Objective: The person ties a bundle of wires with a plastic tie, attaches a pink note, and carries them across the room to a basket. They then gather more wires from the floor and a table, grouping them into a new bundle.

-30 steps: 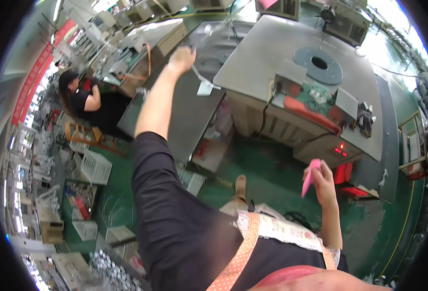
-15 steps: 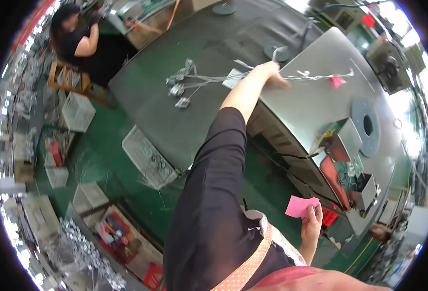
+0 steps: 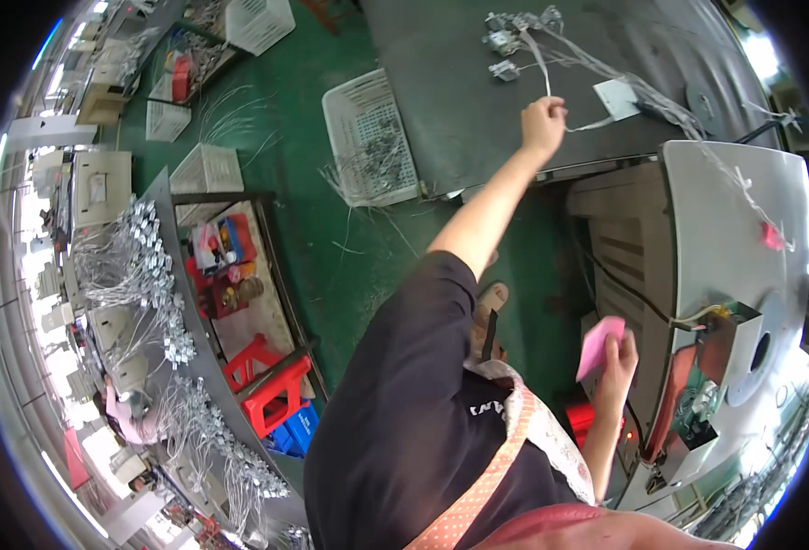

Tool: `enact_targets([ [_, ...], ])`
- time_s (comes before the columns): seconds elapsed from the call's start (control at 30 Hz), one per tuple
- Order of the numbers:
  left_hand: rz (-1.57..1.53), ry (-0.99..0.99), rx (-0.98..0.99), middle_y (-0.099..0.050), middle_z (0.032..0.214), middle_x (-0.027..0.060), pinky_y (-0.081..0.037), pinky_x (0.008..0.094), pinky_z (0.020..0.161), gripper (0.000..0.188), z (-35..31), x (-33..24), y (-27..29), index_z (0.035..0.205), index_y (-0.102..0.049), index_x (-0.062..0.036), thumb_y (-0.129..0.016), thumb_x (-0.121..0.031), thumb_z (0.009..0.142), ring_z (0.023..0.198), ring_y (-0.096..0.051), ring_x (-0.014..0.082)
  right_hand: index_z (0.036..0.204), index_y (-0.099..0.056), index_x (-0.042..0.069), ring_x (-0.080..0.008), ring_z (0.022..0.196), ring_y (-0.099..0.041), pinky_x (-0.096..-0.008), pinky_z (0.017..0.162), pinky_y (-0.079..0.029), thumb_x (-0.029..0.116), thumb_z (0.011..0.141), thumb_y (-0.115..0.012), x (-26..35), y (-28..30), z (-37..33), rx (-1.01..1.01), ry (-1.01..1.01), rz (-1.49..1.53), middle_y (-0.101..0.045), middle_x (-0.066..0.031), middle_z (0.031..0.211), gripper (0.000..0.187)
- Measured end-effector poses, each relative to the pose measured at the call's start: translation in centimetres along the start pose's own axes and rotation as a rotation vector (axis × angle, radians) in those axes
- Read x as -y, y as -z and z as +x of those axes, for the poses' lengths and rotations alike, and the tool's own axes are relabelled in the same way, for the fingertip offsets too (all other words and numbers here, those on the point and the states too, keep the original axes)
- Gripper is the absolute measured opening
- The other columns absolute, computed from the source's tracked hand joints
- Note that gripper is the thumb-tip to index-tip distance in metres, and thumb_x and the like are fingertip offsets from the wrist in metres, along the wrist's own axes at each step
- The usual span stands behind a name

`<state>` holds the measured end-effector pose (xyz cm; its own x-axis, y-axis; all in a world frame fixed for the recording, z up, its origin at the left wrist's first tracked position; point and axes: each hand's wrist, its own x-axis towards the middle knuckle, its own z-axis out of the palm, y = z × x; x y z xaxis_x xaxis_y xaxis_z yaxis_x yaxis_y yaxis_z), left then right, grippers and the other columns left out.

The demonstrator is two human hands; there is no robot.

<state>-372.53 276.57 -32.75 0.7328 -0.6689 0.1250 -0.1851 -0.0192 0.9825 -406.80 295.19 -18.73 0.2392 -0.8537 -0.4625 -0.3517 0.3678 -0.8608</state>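
My left hand (image 3: 544, 130) reaches out over the dark tabletop (image 3: 450, 101), fingers pinched on a narrow white strip (image 3: 539, 62). One end of the strip runs up toward a cluster of small metal parts (image 3: 512, 35); the other side leads to a white card (image 3: 617, 99). Long pale wires (image 3: 665, 108) trail from the cluster past the card and across onto a grey metal surface (image 3: 734, 211). Close to my body on the right, my right hand (image 3: 619, 368) holds a pink paper slip (image 3: 597, 348) between thumb and fingers.
A white plastic basket (image 3: 331, 119) with wired parts stands against the table's left edge. Metal boxes with exposed wiring (image 3: 730, 339) sit on the grey surface beside a grey disc (image 3: 775, 321). A red stool (image 3: 276, 390) and a bench heaped with wired parts (image 3: 152, 266) are left.
The view has turned, so the table now appears farther up and right. My left hand has moved from the wires near the grey surface to the white strip. The pink slip stays in my right hand.
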Motion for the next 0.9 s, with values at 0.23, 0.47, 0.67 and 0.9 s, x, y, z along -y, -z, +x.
enact_targets([
  [0.23,0.475,0.045,0.242,-0.066,0.073,0.0146,-0.052,0.0423,0.068,0.052,0.6,8.7,9.0,0.127,-0.043,-0.0052,-0.062,-0.021,0.081,0.073,-0.066,0.0320,0.093,-0.057,-0.001,-0.0096,0.073,-0.049,-0.0252,0.065,-0.042,0.011,0.086,-0.057,3.1,-10.3,14.4,0.310,0.476,-0.337,-0.054,-0.0080,0.074,0.014],
  [0.47,0.745,-0.001,0.301,-0.041,0.128,0.0243,-0.046,0.0455,0.088,0.052,-0.5,4.1,15.9,0.130,-0.044,-0.0078,-0.055,-0.034,0.087,0.099,-0.058,0.0403,0.101,-0.059,-0.005,-0.0095,0.079,-0.053,-0.0249,0.071,-0.043,0.018,0.086,-0.059,3.5,-20.8,30.1,0.164,0.505,-0.153,-0.061,-0.0054,0.084,0.027],
  [0.67,0.320,-0.184,0.147,-0.050,0.116,0.0144,-0.052,0.0324,0.065,0.026,-9.1,4.3,26.5,0.110,-0.056,-0.0055,-0.058,-0.005,0.084,0.076,-0.062,0.0243,0.110,-0.057,0.000,-0.0252,0.091,-0.062,-0.0339,0.083,-0.047,0.028,0.078,-0.069,-1.7,-19.8,39.5,-0.336,0.420,-0.496,-0.064,-0.0150,0.100,0.045],
  [0.9,0.419,0.325,-0.211,-0.058,0.107,0.0091,-0.047,0.0251,0.068,0.028,-19.3,13.3,44.2,0.116,-0.056,-0.0044,-0.057,-0.009,0.089,0.080,-0.057,0.0131,0.120,-0.049,-0.003,-0.0329,0.106,-0.050,-0.0419,0.093,-0.039,0.027,0.079,-0.067,3.0,-22.3,32.9,-0.747,0.876,-0.942,-0.054,-0.0201,0.115,0.053],
])
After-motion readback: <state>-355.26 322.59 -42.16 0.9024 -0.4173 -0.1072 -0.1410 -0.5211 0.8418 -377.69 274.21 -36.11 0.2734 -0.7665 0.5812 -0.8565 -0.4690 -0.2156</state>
